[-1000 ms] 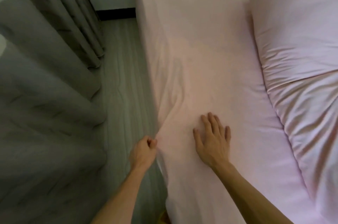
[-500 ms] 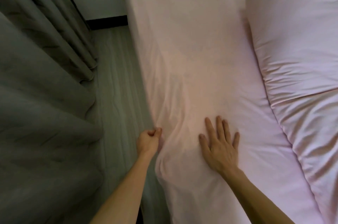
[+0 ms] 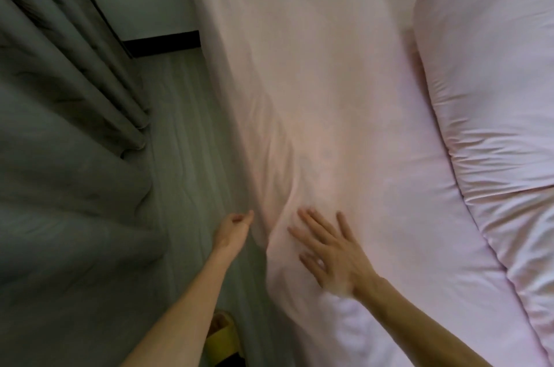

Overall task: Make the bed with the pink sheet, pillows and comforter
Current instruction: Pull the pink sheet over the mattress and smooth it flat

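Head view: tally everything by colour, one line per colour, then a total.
Pink: 3, the sheet, the pillow and the comforter.
Grey: 1, the curtain.
Yellow: 1, the slipper on the floor by the bed.
Bare hands: 2, the left hand at the sheet's edge and the right hand flat on the sheet.
Total: 7.

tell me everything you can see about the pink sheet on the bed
The pink sheet is pale, smooth, thin-looking fabric covering the mattress top and hanging down its left side beside the grey floor. It lies mostly flat, with creases fanning from the near left edge. There the left hand is closed at the hanging edge, and the right hand rests flat on top, fingers spread. A matching pink comforter lies bunched over its right part.
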Action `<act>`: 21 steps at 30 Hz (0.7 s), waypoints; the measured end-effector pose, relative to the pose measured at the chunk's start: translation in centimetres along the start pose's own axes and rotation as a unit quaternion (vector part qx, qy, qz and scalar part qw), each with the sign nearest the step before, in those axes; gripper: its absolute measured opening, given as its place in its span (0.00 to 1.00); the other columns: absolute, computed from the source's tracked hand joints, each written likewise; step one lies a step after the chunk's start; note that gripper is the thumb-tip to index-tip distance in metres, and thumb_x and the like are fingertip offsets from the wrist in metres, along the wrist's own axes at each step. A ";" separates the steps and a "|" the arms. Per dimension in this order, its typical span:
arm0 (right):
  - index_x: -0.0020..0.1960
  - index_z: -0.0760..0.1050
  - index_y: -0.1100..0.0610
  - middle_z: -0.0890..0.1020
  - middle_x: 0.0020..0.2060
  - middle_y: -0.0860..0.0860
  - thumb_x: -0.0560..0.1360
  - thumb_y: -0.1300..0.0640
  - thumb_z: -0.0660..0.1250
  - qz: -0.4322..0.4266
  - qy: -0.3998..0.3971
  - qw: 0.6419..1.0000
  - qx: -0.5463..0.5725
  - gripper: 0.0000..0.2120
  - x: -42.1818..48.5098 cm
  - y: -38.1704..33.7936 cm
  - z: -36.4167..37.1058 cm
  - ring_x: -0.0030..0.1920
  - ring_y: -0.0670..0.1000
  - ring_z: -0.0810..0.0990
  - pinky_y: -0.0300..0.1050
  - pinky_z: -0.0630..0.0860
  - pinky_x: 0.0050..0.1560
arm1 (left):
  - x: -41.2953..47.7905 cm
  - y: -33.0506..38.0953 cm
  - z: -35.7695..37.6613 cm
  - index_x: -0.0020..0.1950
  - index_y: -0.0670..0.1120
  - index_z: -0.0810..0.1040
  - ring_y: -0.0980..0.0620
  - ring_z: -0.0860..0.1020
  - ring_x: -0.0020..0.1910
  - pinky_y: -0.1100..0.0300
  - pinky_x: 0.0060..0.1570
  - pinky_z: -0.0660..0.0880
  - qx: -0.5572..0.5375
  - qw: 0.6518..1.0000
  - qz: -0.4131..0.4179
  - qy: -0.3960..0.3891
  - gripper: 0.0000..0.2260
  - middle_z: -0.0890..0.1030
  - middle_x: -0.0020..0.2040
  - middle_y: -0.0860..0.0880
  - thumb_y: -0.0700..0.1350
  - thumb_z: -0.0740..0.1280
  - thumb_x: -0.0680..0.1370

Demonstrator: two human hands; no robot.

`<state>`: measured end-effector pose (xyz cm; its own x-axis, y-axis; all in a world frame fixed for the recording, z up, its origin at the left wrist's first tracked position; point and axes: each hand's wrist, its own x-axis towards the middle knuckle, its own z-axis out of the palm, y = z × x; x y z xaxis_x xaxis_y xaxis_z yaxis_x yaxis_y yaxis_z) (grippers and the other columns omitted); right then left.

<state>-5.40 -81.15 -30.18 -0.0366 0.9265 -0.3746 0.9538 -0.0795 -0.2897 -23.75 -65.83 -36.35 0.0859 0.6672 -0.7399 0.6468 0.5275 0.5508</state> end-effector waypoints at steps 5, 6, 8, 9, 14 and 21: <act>0.78 0.32 0.43 0.38 0.79 0.45 0.76 0.30 0.38 0.293 0.103 0.945 0.099 0.36 2.3 3.6 -1.8 0.78 0.46 0.35 0.56 0.41 0.78 | 2.4 5.4 0.6 0.50 0.44 0.82 0.43 0.80 0.53 0.57 0.50 0.72 0.022 0.997 0.073 0.020 0.15 0.84 0.50 0.44 0.56 0.67 0.77; 0.77 0.30 0.44 0.36 0.79 0.46 0.75 0.29 0.37 0.314 0.086 0.941 0.089 0.37 3.2 3.9 -2.0 0.78 0.47 0.33 0.57 0.39 0.78 | 2.6 5.9 0.6 0.45 0.46 0.81 0.43 0.80 0.50 0.57 0.46 0.72 0.029 0.996 0.080 0.031 0.13 0.84 0.45 0.45 0.55 0.68 0.77; 0.75 0.26 0.42 0.32 0.77 0.46 0.75 0.28 0.38 0.328 0.055 0.941 0.070 0.36 4.5 3.9 -2.3 0.77 0.48 0.30 0.59 0.36 0.77 | 2.9 6.0 0.3 0.37 0.49 0.75 0.44 0.80 0.44 0.58 0.41 0.69 0.059 0.992 0.103 0.045 0.12 0.80 0.38 0.48 0.53 0.68 0.77; 0.75 0.26 0.41 0.31 0.77 0.46 0.76 0.28 0.39 0.331 0.049 0.940 0.072 0.36 4.9 3.6 -2.4 0.77 0.48 0.30 0.61 0.36 0.76 | 3.1 5.6 -0.3 0.36 0.49 0.73 0.44 0.79 0.43 0.57 0.40 0.69 0.090 0.988 0.118 0.048 0.13 0.79 0.37 0.49 0.53 0.68 0.77; 0.80 0.39 0.45 0.40 0.80 0.47 0.76 0.30 0.41 0.356 0.116 0.922 0.095 0.37 7.0 4.3 -4.2 0.79 0.48 0.38 0.60 0.41 0.77 | 4.7 5.4 -3.5 0.43 0.49 0.74 0.43 0.78 0.43 0.53 0.39 0.73 0.217 0.953 0.201 0.070 0.10 0.80 0.41 0.49 0.55 0.63 0.79; 0.78 0.38 0.37 0.32 0.78 0.48 0.78 0.33 0.37 0.183 0.037 0.982 0.021 0.30 11.3 -0.7 -4.8 0.77 0.53 0.30 0.63 0.32 0.74 | 7.5 4.6 -4.8 0.49 0.50 0.79 0.44 0.80 0.50 0.54 0.49 0.76 0.170 0.977 0.125 -0.006 0.07 0.84 0.50 0.47 0.52 0.65 0.78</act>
<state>-5.07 -68.84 -30.03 0.3287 0.8572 -0.3964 0.8860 -0.4252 -0.1849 -23.77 -55.90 -37.47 0.2809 0.7458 -0.6041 0.8186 0.1424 0.5564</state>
